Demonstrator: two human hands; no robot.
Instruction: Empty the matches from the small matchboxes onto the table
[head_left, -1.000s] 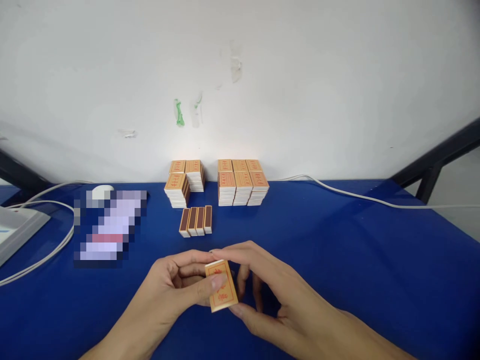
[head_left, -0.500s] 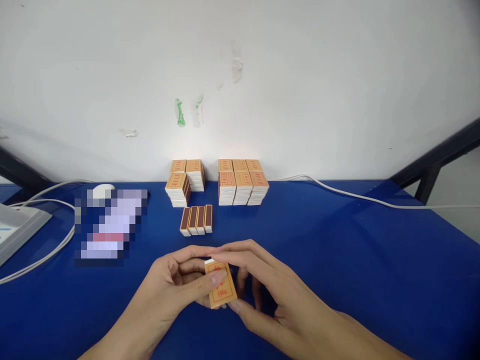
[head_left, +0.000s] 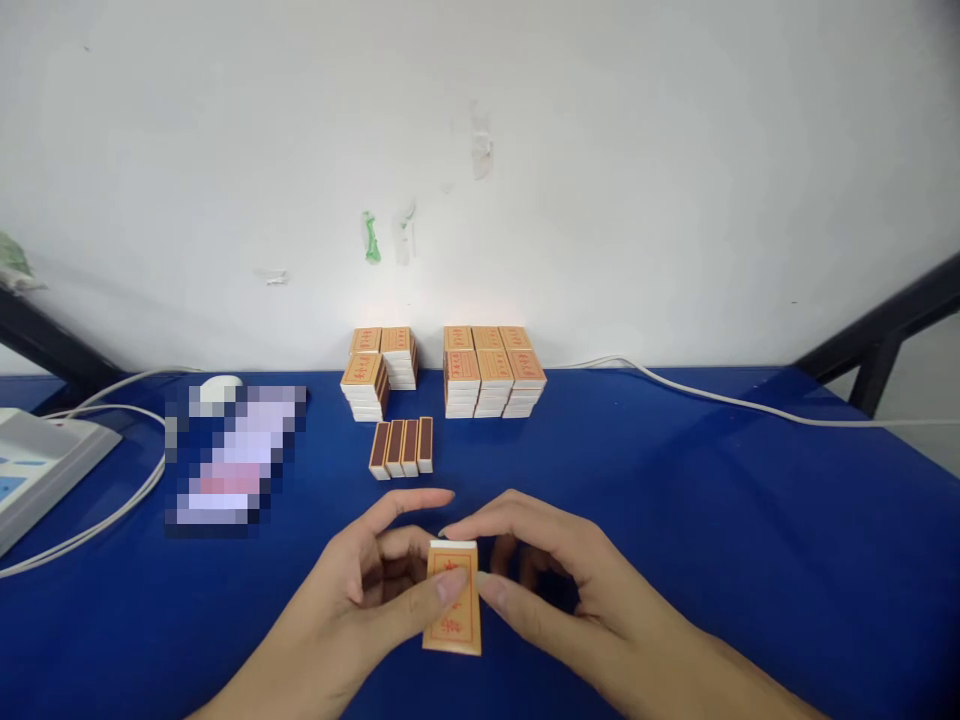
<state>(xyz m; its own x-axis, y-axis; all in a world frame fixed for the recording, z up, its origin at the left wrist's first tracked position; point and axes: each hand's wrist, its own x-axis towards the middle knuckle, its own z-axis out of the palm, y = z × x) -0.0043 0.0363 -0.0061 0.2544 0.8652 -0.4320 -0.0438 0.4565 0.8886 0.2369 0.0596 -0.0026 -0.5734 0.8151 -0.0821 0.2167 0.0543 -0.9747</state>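
An orange matchbox (head_left: pixel 461 628) with red characters lies between my hands near the front of the table. My left hand (head_left: pixel 367 590) grips it, thumb pressed on its printed face and index finger stretched out above. The white end of the box's inner tray shows at the far edge. My right hand (head_left: pixel 562 570) is at the box too, its index fingertip at that white end and its thumb against the right side; its other fingers are curled and partly hidden. Beyond my hands, a row of several matchboxes (head_left: pixel 403 447) stands on edge, dark striking strips up.
Behind, matchboxes form a left stack (head_left: pixel 365 385) and a larger right stack (head_left: pixel 495 372) by the wall. To the left are a pixelated phone-like object (head_left: pixel 244 450), a white rounded object (head_left: pixel 217 392), a white device (head_left: pixel 56 465) and cables (head_left: pixel 127 495). Another cable (head_left: pixel 720 398) runs right.
The matchbox has come lower and turned straighter, its printed face more in view. My left index finger has lifted away from my right fingers. The whole view has shifted slightly.
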